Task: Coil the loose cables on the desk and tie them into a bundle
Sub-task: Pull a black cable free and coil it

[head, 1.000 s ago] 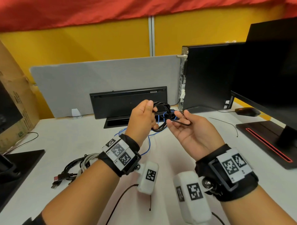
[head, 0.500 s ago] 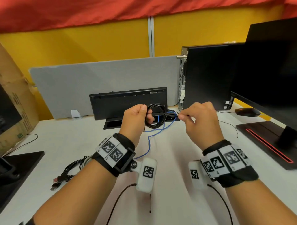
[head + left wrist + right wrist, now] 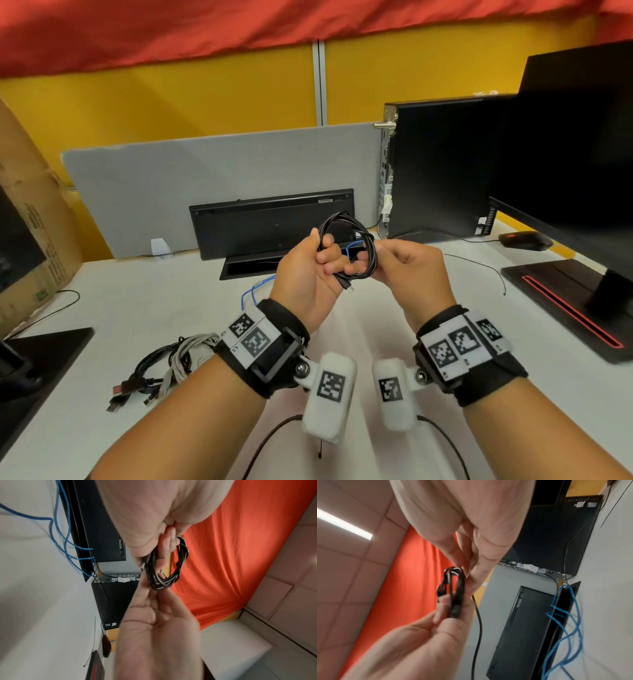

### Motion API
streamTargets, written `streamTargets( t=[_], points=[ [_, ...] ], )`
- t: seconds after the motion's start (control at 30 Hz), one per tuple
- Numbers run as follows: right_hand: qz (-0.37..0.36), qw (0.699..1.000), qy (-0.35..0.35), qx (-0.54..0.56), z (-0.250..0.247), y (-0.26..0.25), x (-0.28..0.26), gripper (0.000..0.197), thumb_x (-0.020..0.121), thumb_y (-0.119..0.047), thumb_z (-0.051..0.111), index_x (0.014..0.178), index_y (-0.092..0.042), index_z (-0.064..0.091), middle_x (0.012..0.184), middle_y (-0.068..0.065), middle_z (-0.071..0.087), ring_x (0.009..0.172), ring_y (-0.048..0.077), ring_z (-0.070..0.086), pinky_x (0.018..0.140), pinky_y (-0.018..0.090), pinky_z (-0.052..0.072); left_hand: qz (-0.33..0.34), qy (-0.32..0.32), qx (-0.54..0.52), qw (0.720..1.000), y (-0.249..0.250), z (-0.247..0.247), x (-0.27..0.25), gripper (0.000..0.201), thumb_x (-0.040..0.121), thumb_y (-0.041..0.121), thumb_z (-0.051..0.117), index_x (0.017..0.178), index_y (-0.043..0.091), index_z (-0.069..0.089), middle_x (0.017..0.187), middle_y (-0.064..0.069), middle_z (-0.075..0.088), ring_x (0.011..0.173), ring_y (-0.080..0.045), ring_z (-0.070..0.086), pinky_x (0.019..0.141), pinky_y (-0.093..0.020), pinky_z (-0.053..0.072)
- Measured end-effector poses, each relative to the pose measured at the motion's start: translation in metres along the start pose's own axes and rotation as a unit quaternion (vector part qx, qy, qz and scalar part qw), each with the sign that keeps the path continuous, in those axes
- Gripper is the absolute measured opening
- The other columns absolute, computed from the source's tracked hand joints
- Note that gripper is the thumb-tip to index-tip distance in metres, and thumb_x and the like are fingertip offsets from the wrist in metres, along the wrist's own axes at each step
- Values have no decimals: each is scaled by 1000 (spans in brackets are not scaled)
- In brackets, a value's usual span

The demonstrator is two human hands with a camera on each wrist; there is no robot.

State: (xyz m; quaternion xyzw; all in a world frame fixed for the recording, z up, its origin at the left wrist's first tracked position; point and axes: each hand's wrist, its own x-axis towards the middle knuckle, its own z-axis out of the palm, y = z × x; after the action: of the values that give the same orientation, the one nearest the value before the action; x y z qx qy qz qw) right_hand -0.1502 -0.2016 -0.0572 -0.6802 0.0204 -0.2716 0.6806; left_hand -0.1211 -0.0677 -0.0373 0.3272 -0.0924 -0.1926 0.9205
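— What do we have around us on the desk (image 3: 137, 301)?
— A blue cable (image 3: 251, 294), a cable pile (image 3: 164, 363) at the left, a keyboard (image 3: 270, 222) standing behind.
— And the black coil (image 3: 356, 246)?
— Above the desk: our left hand (image 3: 308, 270) grips it, our right hand (image 3: 407, 267) pinches it. Half a second ago the hands were farther apart.

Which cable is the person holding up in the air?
The black coiled cable, gripped by the left hand and right hand. The blue cable and the tangled cable pile lie on the desk.

Bare forearms wear black wrist straps (image 3: 479, 380) with white coded tags and padded white cameras.
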Motion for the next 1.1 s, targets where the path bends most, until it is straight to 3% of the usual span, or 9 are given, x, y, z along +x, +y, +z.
streamTargets(
  t=[0.1,0.27,0.43,0.6,0.77,0.87,0.93,1.0,1.1],
  points=[
    [106,974,-38,195,-2,-14,-4,19,90,-2,55,94,11,69,92,28,70,85,40,70,82,43,58,24,14,14,1000,-4,-4,3,38,106,29,30,78,10,47,57,4,28,49,-10,27,61,-29,38],
    [88,989,-90,74,2,-22,-13,12,90,-8,64,95,-3,73,86,15,73,81,18,70,72,30,54,44,25,41,998,-6,-10,10,37,107,30,30,81,10,48,57,3,30,51,-10,29,64,-28,41],
    [121,984,-94,95,4,-26,-13,13,92,-9,60,90,-9,73,92,14,71,89,19,65,75,29,45,41,10,42,998,-5,-12,12,40,104,41,32,80,11,47,56,4,30,49,-10,32,57,-28,51],
    [144,955,-120,231,8,-34,-15,18,96,-4,46,102,0,62,83,14,64,79,23,58,73,29,39,51,-45,93,993,0,-14,10,28,100,34,41,88,10,50,61,1,32,55,-12,41,74,-34,53],
    [182,905,-130,363,10,-42,-11,30,95,1,42,125,3,47,69,9,47,68,22,47,73,37,44,38,-54,155,986,0,-14,4,24,103,26,38,89,10,49,63,-2,37,60,-17,45,70,-31,54],
    [161,945,-151,241,12,-37,-9,45,87,17,45,128,-1,46,93,21,62,86,31,59,83,41,47,24,-23,219,975,2,-16,3,25,106,20,33,92,7,49,68,-4,43,66,-22,52,76,-39,56],
    [102,983,-150,39,12,-35,-8,44,90,13,44,124,-14,48,103,17,65,92,29,63,88,43,52,26,0,327,945,5,-15,3,23,106,13,33,99,6,54,75,-6,51,74,-27,61,86,-48,56],
    [42,979,-157,-122,11,-35,-4,35,94,1,44,116,-26,49,104,13,66,86,23,64,79,43,55,52,19,451,891,11,-13,4,24,101,0,37,108,6,59,86,-8,60,83,-25,64,91,-46,55],
    [21,967,-177,-181,11,-31,0,33,96,-4,42,109,-34,48,89,3,65,68,7,61,53,24,51,102,10,521,847,22,0,1,45,84,-23,38,104,7,65,93,-12,65,90,-23,63,90,-40,55]
  ],
)
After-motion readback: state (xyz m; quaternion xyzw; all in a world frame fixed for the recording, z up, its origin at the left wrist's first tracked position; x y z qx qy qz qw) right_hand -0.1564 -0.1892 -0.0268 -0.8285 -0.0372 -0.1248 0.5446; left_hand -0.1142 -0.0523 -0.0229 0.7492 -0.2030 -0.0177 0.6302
